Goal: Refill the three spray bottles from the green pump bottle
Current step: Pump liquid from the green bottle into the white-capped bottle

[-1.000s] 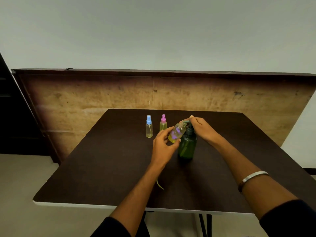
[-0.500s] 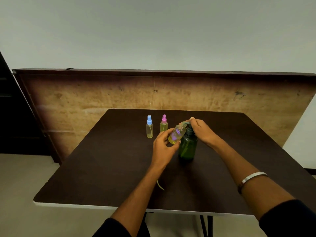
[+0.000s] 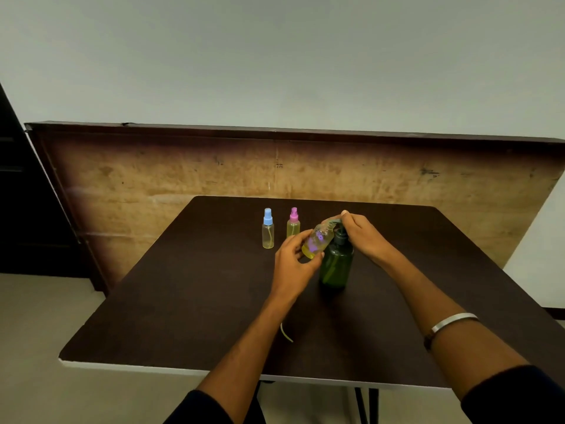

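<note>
The green pump bottle (image 3: 336, 264) stands upright near the middle of the dark table (image 3: 183, 295). My right hand (image 3: 363, 237) rests over its pump head, fingers curled on it. My left hand (image 3: 293, 261) grips a small clear spray bottle (image 3: 318, 240) with its cap off, tilted so its open neck meets the pump spout; yellow liquid sits in its lower end. Two more small bottles stand upright behind to the left: one with a blue cap (image 3: 268, 228) and one with a pink cap (image 3: 293, 223), both holding yellowish liquid.
A thin pale dip tube (image 3: 286, 333) lies on the table under my left forearm. A wooden board (image 3: 153, 179) leans against the wall behind the table. The table's near edge (image 3: 153, 367) runs across the foreground.
</note>
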